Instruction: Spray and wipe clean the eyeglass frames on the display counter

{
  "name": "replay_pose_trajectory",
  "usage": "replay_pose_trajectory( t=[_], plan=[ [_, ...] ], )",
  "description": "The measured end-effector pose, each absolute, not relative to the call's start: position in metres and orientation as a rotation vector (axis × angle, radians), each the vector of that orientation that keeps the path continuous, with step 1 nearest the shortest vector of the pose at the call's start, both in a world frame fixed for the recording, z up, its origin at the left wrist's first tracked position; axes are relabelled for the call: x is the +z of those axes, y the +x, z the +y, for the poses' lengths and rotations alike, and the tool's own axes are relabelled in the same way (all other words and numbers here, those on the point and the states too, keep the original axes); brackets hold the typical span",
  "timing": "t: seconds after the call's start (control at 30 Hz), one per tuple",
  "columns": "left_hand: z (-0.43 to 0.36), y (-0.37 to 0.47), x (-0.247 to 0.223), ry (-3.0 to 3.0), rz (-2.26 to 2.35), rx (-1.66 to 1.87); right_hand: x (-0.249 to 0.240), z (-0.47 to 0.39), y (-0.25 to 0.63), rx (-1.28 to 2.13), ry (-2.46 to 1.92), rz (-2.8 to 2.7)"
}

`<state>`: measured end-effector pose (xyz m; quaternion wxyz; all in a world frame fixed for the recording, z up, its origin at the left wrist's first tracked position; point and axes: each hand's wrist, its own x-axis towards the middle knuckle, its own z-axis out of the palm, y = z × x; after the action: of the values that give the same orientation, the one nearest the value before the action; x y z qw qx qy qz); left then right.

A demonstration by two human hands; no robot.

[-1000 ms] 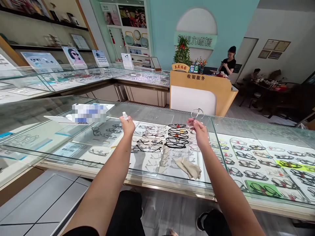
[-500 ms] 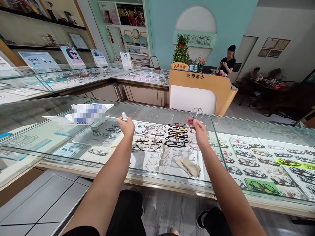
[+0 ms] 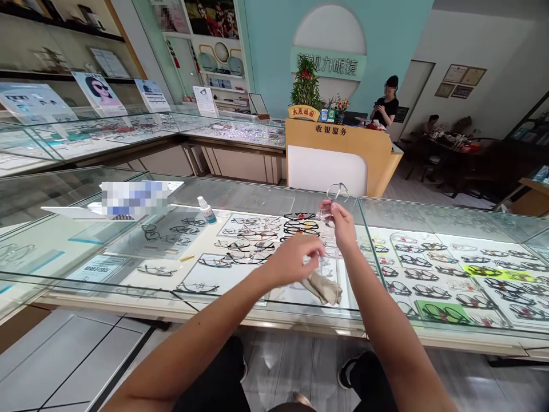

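Observation:
My right hand [image 3: 341, 223] is closed on a pair of thin-framed clear glasses [image 3: 337, 192], held up above the glass counter. Lower and to the left, my left hand [image 3: 300, 257] hovers with curved fingers, thumb and fingertips apart, and nothing in it. Just below it a beige cloth [image 3: 323, 289] lies crumpled on the counter top, partly hidden by that hand. A small white spray bottle [image 3: 206, 210] with a blue label stands upright on the counter, left of the displayed frames.
Rows of glasses [image 3: 437, 289] lie inside the glass counter [image 3: 240, 197]. A white box [image 3: 135, 200] sits at its left. Beyond are a wooden cashier desk [image 3: 343, 137], a person [image 3: 386, 106] behind it, and more display cases.
My left hand has let go of the spray bottle, which now stands on the counter, and has moved right toward the cloth. My right hand still holds the glasses. The view has shifted slightly.

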<state>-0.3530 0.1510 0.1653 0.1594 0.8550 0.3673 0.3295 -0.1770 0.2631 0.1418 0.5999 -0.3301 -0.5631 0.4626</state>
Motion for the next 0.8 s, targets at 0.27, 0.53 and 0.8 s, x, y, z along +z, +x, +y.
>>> replay_pose_trajectory(
  t=[0.27,0.53,0.8],
  plan=[
    [0.135,-0.332,0.138,2.776,0.881,0.268,0.14,0.266,-0.179,1.062,-0.763,-1.314],
    [0.147,-0.329,0.136,2.6,0.89,0.323,0.142,0.267,-0.179,1.062,-0.775,-1.315],
    [0.183,-0.362,0.169,1.505,1.103,0.99,0.146,0.266,-0.177,1.065,-0.76,-1.284]
  ],
)
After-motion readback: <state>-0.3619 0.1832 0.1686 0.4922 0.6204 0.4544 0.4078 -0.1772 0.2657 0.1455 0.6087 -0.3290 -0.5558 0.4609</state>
